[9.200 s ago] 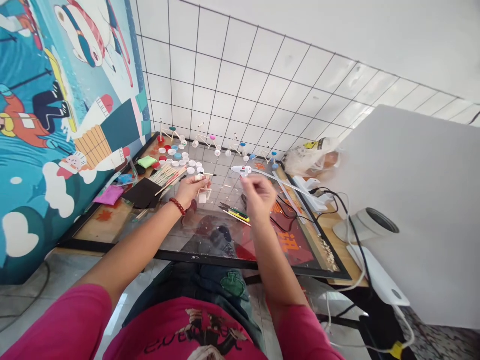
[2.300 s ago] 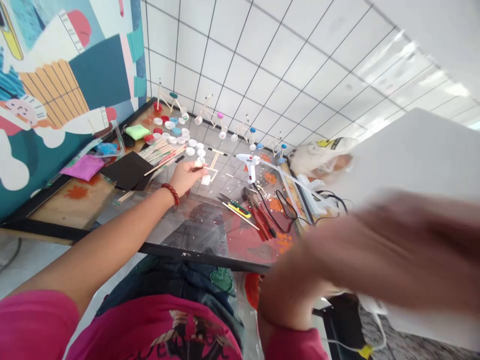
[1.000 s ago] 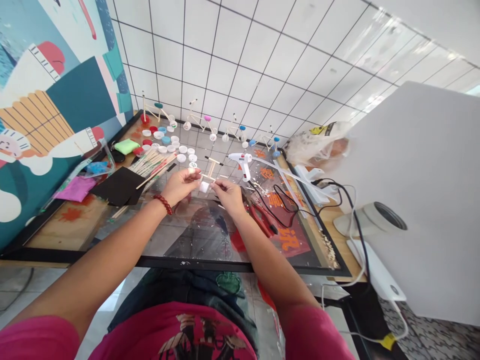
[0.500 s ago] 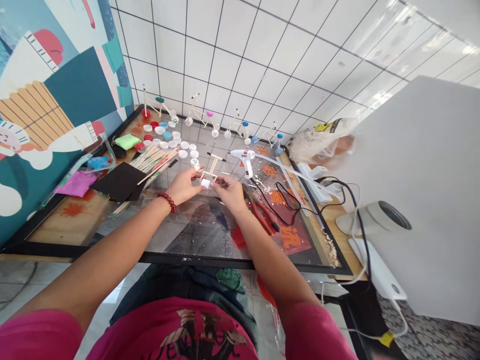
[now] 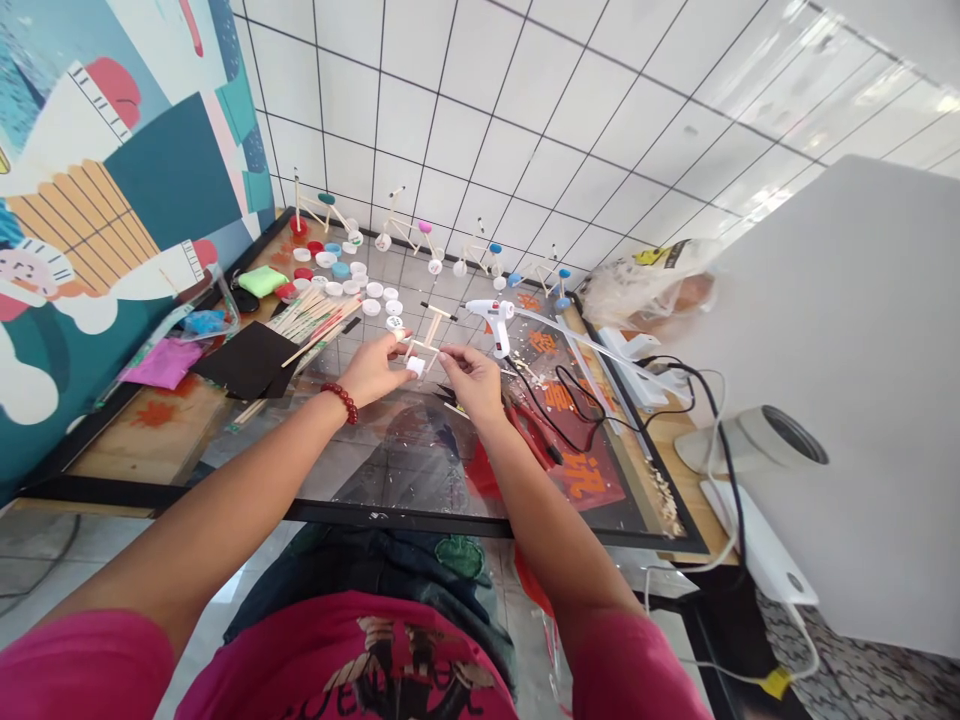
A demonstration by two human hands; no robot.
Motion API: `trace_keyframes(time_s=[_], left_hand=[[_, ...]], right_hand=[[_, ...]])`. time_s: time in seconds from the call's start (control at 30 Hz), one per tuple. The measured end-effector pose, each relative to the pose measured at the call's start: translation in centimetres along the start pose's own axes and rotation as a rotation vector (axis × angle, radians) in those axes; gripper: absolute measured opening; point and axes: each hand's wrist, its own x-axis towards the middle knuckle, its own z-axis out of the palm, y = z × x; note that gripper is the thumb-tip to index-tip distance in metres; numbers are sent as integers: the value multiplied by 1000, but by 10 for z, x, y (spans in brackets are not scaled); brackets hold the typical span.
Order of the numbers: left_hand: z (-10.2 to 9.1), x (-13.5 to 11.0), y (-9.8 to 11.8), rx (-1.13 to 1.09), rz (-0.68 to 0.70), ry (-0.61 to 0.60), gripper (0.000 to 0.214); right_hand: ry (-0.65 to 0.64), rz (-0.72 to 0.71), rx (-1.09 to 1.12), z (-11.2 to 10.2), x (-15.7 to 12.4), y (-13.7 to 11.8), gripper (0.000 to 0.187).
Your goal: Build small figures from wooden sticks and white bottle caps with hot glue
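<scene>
A small bicycle-like stick model (image 5: pixel 433 325) with a dark-ended crossbar and a white bottle cap (image 5: pixel 416 367) low on it is held over the table. My left hand (image 5: pixel 373 372), a red bead bracelet on its wrist, grips the model's left side between thumb and fingers. Just right of the model, my right hand (image 5: pixel 474 380) has its thumb and fingers slightly apart, the tips close to a stick end. Contact there is too small to make out. A white hot glue gun (image 5: pixel 491 318) stands beyond my right hand. Red-handled pliers (image 5: pixel 532 435) lie partly behind my right forearm.
Bottle caps (image 5: pixel 371 306), wooden sticks (image 5: pixel 311 325) and black sheets (image 5: pixel 247 360) lie to the left. Several finished stick models (image 5: pixel 409 238) line the wall. A black cord (image 5: pixel 581 400) loops on the right, near a plastic bag (image 5: pixel 645 285) and scattered wood bits.
My right hand has drawn slightly right, away from the white cap, and its fingertips have loosened. My left hand keeps hold of the stick model. The view has shifted slightly.
</scene>
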Motion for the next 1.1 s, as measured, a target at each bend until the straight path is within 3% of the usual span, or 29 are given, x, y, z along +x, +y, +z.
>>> trace_keyframes(time_s=[0.33,0.5,0.6,0.7,0.8,0.93,1.1], left_hand=[[3,-2,2,7,-16,-18,83],[6,-1,0,-80,-15,14,76],[6,1,-1,-377,-24,1,71],[2,1,3,-786,-43,-142,60],[-6,-1,6,-1037,-69,-280,49],[-14,-4,8,-1131,-61,-380,53],[-9,-4,6,-1009,-50,-344,57]], right_hand=[[-39,-74,-56,2,-7,-10,21],[-81,-106,-35,5,-10,-15,19],[-55,-50,52,5,-8,-17,21],[22,5,149,3,-5,-18,26],[75,4,204,0,-3,-20,28],[118,-168,143,-3,-8,-32,20],[54,-371,46,-2,-16,-49,14]])
